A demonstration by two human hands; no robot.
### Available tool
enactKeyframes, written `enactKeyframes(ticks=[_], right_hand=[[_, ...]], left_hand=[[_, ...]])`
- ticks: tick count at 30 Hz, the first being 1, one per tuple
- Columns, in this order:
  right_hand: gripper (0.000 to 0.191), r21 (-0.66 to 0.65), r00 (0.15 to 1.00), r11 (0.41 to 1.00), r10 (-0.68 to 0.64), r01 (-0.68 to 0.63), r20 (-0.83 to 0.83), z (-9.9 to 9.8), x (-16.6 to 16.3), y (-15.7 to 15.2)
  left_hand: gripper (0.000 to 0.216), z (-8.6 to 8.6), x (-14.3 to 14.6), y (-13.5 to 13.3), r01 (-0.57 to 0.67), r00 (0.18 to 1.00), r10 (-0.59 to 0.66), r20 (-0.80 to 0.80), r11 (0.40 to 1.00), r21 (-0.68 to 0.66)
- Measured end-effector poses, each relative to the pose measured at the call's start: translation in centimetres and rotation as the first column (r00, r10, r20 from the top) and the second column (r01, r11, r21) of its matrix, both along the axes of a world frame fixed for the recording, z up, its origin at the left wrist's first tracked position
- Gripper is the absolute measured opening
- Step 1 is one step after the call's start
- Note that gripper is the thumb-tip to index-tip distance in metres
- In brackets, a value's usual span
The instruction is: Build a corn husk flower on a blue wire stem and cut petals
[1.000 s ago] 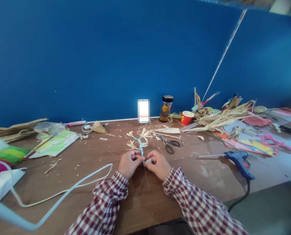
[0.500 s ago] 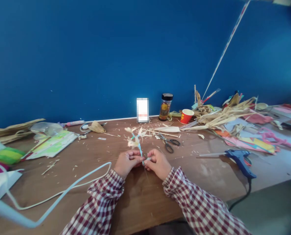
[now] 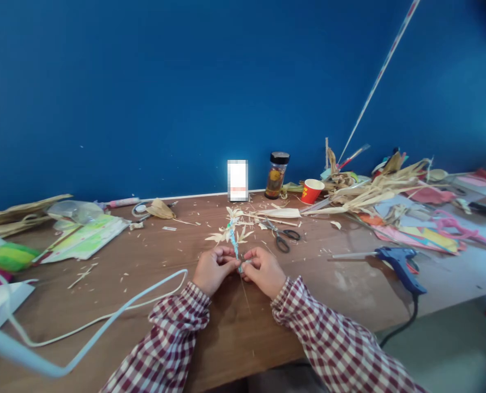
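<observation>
Nearest, two checked sleeves reach in over the brown tabletop, with a thick pale cable looping at the left. The left hand has its grip closed, thumb and fingers pinching a pale blue stem near its lower end. The right hand is just beside it, its grip also pinched on the lower part of the stem; the exact contact is too small to make out. The stem is between the hands, leaning slightly and pointing away from the person, with cream, leaf-like pieces spreading from its upper part. A thin strand trails below the fingers.

To the right, well apart from the hands, lies a blue glue gun. Beyond the hands, scissors with dark handles lie near the stem, amid pale scraps. Farther back stand a red paper cup and a dark-lidded jar, dried husks heaped to their right. Behind everything rises a blue wall.
</observation>
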State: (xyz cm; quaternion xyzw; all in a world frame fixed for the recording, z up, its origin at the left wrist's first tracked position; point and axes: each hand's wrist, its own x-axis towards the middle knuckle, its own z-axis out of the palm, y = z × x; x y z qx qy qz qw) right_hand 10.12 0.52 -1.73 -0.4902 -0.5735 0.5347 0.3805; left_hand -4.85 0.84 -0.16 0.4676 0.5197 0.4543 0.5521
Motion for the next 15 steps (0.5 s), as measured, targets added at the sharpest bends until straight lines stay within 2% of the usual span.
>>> enactKeyframes(ticks=[4,11,15], right_hand=[[0.023,-0.003,1.0,1.0,0.012,-0.012,-0.012,-0.1,0.1,0.0],[0.022,0.007,1.0,1.0,0.008,-0.008,0.008,0.6,0.1,-0.2],[0.022,0.09,0.974,0.996,-0.026,0.005,0.226,1.2,0.4,-0.5]], left_hand=[[0.034,-0.2,0.0,0.0,-0.008,1.0,0.009,0.022,1.0,-0.021],[0.038,0.0,0.0,-0.2,0.003,0.985,0.023,0.169,0.988,-0.152],[0.033,-0.1,0.2,-0.3,0.008,0.994,0.006,0.109,0.992,-0.128]])
